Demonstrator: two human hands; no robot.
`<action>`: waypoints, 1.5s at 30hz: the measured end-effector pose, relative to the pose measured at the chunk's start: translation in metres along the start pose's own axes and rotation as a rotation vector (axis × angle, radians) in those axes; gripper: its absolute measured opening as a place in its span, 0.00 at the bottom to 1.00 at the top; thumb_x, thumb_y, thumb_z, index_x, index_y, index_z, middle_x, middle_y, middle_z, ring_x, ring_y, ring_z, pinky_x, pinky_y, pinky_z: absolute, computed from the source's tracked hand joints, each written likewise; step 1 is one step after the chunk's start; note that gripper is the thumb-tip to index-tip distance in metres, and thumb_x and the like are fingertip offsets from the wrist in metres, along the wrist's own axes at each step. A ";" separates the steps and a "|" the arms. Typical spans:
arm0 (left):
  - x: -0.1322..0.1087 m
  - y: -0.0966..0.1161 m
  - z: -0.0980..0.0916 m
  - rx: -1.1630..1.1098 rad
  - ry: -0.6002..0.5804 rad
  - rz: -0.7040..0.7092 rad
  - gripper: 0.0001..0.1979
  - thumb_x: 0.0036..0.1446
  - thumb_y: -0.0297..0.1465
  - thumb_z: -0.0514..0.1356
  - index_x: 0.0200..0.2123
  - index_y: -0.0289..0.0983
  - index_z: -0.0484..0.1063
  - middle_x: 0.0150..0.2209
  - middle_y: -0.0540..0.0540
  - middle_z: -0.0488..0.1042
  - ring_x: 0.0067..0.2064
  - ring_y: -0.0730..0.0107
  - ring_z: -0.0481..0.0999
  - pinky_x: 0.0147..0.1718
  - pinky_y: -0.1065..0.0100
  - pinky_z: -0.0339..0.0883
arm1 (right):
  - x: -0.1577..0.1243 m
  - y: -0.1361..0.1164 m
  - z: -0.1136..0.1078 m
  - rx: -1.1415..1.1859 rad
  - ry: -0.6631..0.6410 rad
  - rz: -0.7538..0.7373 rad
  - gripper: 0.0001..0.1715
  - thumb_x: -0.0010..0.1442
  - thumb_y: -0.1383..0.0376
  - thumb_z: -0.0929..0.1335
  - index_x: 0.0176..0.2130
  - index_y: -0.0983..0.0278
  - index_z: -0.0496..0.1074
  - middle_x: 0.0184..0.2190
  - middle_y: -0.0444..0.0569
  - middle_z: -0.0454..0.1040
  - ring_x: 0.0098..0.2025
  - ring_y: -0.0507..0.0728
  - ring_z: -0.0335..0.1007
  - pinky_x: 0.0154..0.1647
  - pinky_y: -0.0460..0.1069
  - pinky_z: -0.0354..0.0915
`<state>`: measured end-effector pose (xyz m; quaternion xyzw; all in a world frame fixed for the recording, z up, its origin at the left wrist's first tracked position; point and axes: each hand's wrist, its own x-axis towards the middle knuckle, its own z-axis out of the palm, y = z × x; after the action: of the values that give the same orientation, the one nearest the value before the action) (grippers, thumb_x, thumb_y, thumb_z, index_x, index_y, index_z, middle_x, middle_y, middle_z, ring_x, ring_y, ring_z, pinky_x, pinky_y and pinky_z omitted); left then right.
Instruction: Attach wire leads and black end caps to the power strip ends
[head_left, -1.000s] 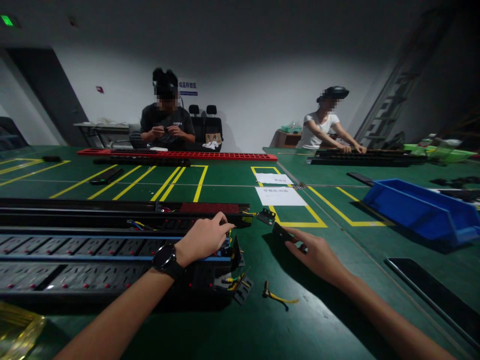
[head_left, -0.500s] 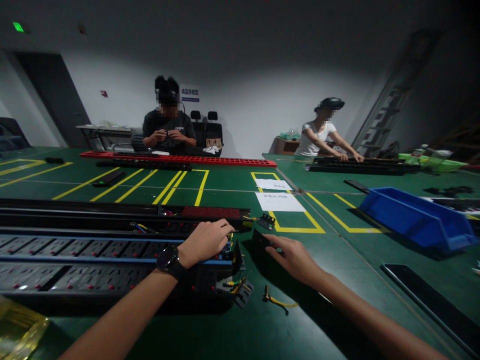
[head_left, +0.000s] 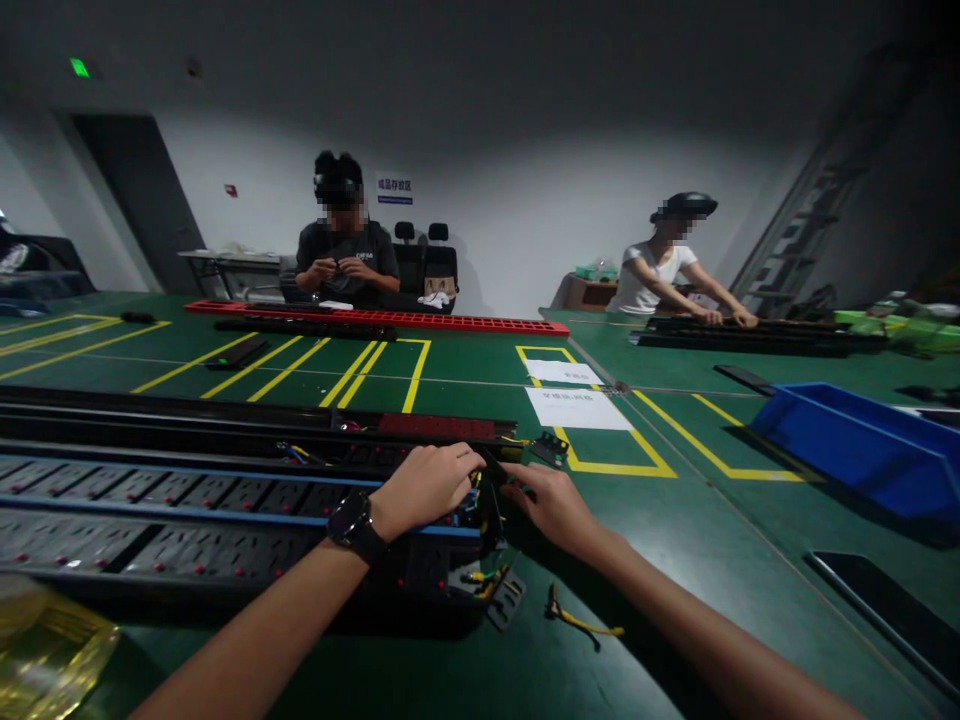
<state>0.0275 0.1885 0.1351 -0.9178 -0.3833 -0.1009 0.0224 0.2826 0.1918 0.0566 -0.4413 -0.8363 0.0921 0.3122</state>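
My left hand (head_left: 431, 487), with a dark watch on its wrist, lies over the right end of a blue-edged black power strip (head_left: 225, 495), fingers curled down at its open end. Between thumb and fingers my right hand (head_left: 551, 507) pinches a small black end plate (head_left: 493, 470), close against that end and near my left fingertips. Coloured wires show there, partly hidden by the fingers. In front, a second power strip (head_left: 225, 552) has a loose end plate (head_left: 508, 598) hanging on wires at its right end. A yellow cable piece (head_left: 585, 624) lies on the table.
A blue bin (head_left: 862, 440) and a phone-like dark slab (head_left: 885, 605) are on the right. Paper sheets (head_left: 577, 409) lie ahead, beyond a dark rail (head_left: 150, 415). A red frame (head_left: 450, 321) lies farther back. Two people (head_left: 349, 250) work across the table.
My right hand has brought the black end plate left, from beside the strip to its end. My left hand stays on the strip. The view has shifted slightly.
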 end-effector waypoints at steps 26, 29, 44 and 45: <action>0.002 -0.002 -0.005 -0.093 -0.036 -0.102 0.14 0.69 0.25 0.57 0.53 0.41 0.78 0.47 0.45 0.85 0.49 0.53 0.85 0.45 0.61 0.74 | -0.001 -0.018 -0.006 0.466 -0.173 0.098 0.29 0.78 0.50 0.59 0.69 0.55 0.72 0.64 0.55 0.77 0.66 0.67 0.73 0.71 0.68 0.64; 0.002 -0.002 -0.007 -0.089 -0.045 -0.123 0.12 0.70 0.25 0.58 0.51 0.41 0.78 0.44 0.46 0.85 0.47 0.52 0.86 0.44 0.61 0.74 | 0.001 -0.020 -0.009 0.488 -0.206 0.082 0.28 0.78 0.51 0.60 0.69 0.55 0.70 0.65 0.55 0.77 0.67 0.67 0.72 0.71 0.67 0.64; -0.001 0.001 -0.008 -0.025 -0.027 -0.123 0.11 0.70 0.25 0.56 0.51 0.40 0.75 0.49 0.45 0.81 0.48 0.54 0.84 0.46 0.60 0.75 | 0.004 -0.018 -0.005 0.528 -0.008 0.180 0.23 0.72 0.54 0.65 0.59 0.60 0.75 0.50 0.55 0.84 0.53 0.65 0.80 0.57 0.61 0.72; -0.001 0.001 -0.008 -0.018 -0.023 -0.120 0.11 0.71 0.25 0.56 0.51 0.40 0.74 0.50 0.44 0.81 0.48 0.54 0.84 0.45 0.60 0.75 | 0.005 -0.014 -0.007 0.504 0.069 0.219 0.21 0.71 0.53 0.65 0.55 0.60 0.76 0.45 0.54 0.85 0.48 0.65 0.81 0.53 0.60 0.74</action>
<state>0.0259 0.1860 0.1429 -0.8944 -0.4371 -0.0949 0.0034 0.2753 0.1865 0.0700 -0.4402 -0.7231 0.3155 0.4287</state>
